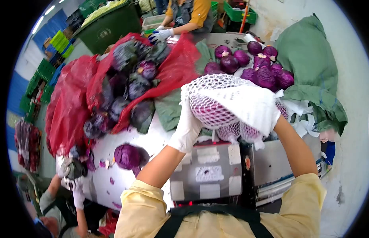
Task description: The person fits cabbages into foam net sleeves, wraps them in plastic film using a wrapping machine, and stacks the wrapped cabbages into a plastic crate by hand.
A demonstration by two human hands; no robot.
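Note:
My left hand (187,126), in a white glove, is closed around the left side of a red cabbage (211,112) inside a white foam net (210,84). My right hand (258,106), also gloved, presses across the net from the right; its fingertips blend into the white mesh. Just below my hands are more netted cabbages (229,131), partly hidden. A scale (208,173) with tape patches on its plate stands in front of me. Behind my hands lies a pile of bare purple cabbages (266,77).
Red mesh sacks (71,104) spill leafy cabbages (137,86) at the left. A trimmed cabbage (127,156) sits on the white table (106,185). A green sack (305,55) stands at the right. One co-worker (188,18) works opposite, another (63,206) at lower left.

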